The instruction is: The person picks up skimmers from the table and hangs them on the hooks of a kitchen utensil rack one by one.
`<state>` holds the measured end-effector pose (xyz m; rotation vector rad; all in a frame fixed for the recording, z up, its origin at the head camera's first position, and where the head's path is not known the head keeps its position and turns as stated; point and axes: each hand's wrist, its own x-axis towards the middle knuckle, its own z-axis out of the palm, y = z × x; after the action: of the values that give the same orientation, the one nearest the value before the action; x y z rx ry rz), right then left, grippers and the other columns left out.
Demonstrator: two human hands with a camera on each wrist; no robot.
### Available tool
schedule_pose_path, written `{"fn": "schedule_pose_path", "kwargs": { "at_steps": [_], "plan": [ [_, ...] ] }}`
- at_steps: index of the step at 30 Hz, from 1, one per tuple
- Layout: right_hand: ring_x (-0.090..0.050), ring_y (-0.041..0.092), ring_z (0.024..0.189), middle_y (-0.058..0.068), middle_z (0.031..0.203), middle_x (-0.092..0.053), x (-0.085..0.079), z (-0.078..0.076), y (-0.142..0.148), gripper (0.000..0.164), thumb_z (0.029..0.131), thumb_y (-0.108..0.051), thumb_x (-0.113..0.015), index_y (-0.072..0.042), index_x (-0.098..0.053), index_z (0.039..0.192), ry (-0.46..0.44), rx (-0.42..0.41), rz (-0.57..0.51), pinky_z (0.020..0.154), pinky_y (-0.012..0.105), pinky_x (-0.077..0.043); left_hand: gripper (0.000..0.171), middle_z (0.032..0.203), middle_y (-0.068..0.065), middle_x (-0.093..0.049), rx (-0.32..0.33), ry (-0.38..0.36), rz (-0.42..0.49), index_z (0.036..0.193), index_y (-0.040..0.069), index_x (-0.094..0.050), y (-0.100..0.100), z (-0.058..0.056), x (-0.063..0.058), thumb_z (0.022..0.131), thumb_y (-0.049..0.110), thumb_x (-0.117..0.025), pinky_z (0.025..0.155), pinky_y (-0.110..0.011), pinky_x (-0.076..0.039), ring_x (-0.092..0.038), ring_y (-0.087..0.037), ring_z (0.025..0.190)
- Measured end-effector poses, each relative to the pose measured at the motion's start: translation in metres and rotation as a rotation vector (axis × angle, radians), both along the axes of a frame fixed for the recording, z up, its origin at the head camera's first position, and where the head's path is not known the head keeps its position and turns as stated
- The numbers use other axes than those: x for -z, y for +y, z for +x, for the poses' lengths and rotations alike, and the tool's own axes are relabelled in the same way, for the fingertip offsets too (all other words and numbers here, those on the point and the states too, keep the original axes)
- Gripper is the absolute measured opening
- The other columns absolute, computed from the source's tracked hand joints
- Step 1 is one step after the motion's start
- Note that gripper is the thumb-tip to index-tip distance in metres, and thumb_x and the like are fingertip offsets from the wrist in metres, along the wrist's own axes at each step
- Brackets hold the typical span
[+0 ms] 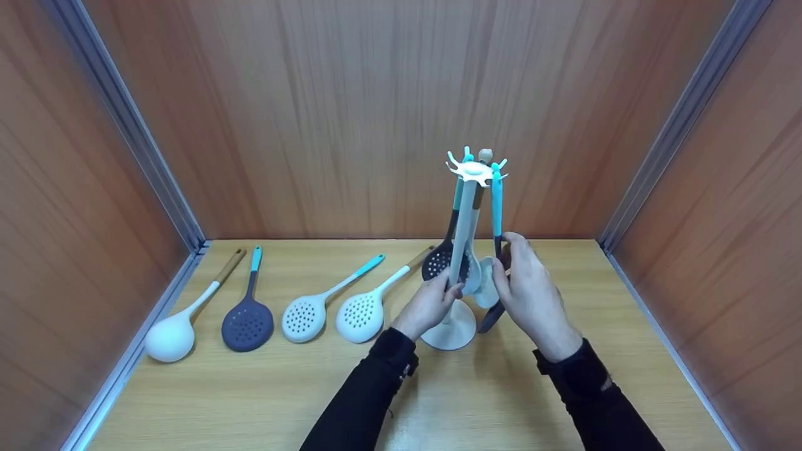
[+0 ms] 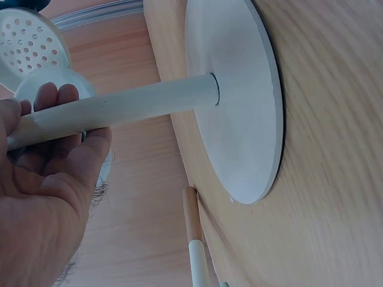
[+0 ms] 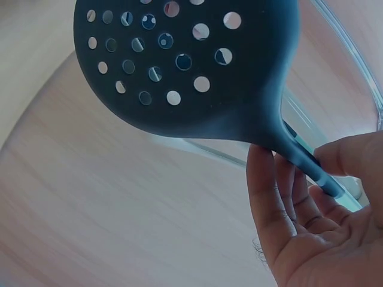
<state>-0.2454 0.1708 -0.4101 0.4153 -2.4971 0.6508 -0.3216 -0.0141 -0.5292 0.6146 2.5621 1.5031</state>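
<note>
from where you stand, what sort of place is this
Probably a work booth rather than a kitchen: wood-grain panels with grey corner strips enclose the table, where a utensil stand stands.

White rack (image 1: 463, 232) with round base, slim pole and crown of hooks, standing upright; dark-blue, round-headed perforated skimmer (image 3: 203, 66) with turquoise handle, head down, handle end at the hooks.

the white stand (image 2: 149, 103) looks smooth and matt, like plastic. the dark skimmer (image 3: 197, 110) at the right seems of smooth plastic with a soft sheen. the ladle (image 1: 170, 338) at the left has a wooden-looking handle (image 1: 230, 266). the table (image 1: 188, 401) shows wood grain, slightly glossy at the near part. the sleeves (image 1: 363, 391) are matt cloth.
</note>
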Motion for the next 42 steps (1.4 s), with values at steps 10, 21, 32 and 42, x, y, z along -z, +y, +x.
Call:
{"fn": "schedule_pose_path", "kwargs": {
  "at_steps": [10,21,32,42],
  "plan": [
    [-0.072,0.024,0.090,0.011,0.109,-0.065,0.002,0.000,0.001,0.047,0.107,-0.018,-0.061,-0.005,-0.043,0.148,-0.010,0.029,0.005,0.071,0.039,-0.066,0.015,0.118,-0.002,-0.076,0.005,0.016,-0.002,0.118,0.024,-0.057,0.002,-0.002,0.000,0.112,0.036,-0.049,0.100,-0.043,-0.060,-0.073,-0.016,0.113],
    [-0.071,0.024,0.094,0.009,0.110,-0.064,0.000,0.005,0.003,0.048,0.105,-0.019,-0.064,-0.008,-0.044,0.147,-0.006,0.041,0.006,0.072,0.036,-0.066,0.014,0.119,-0.002,-0.075,-0.001,0.011,-0.002,0.120,0.026,-0.056,0.003,-0.003,0.002,0.113,0.036,-0.049,0.100,-0.044,-0.061,-0.073,-0.015,0.113],
    [-0.068,0.019,0.096,0.007,0.111,-0.064,-0.006,0.016,-0.001,0.045,0.106,-0.021,-0.064,-0.012,-0.046,0.146,0.008,0.035,-0.003,0.075,0.035,-0.066,0.014,0.114,0.000,-0.076,-0.020,-0.001,0.003,0.118,0.025,-0.057,0.002,-0.003,0.003,0.113,0.035,-0.049,0.097,-0.044,-0.061,-0.073,-0.016,0.112],
    [-0.069,0.015,0.097,0.003,0.113,-0.064,-0.005,0.022,-0.012,0.041,0.105,-0.018,-0.065,-0.013,-0.049,0.142,-0.081,-0.028,-0.078,0.076,0.033,-0.066,0.016,0.114,0.001,-0.075,-0.061,0.012,0.030,0.118,0.025,-0.059,0.003,-0.001,0.004,0.111,0.037,-0.052,0.087,-0.037,-0.060,-0.072,-0.013,0.104]
  ]
}}
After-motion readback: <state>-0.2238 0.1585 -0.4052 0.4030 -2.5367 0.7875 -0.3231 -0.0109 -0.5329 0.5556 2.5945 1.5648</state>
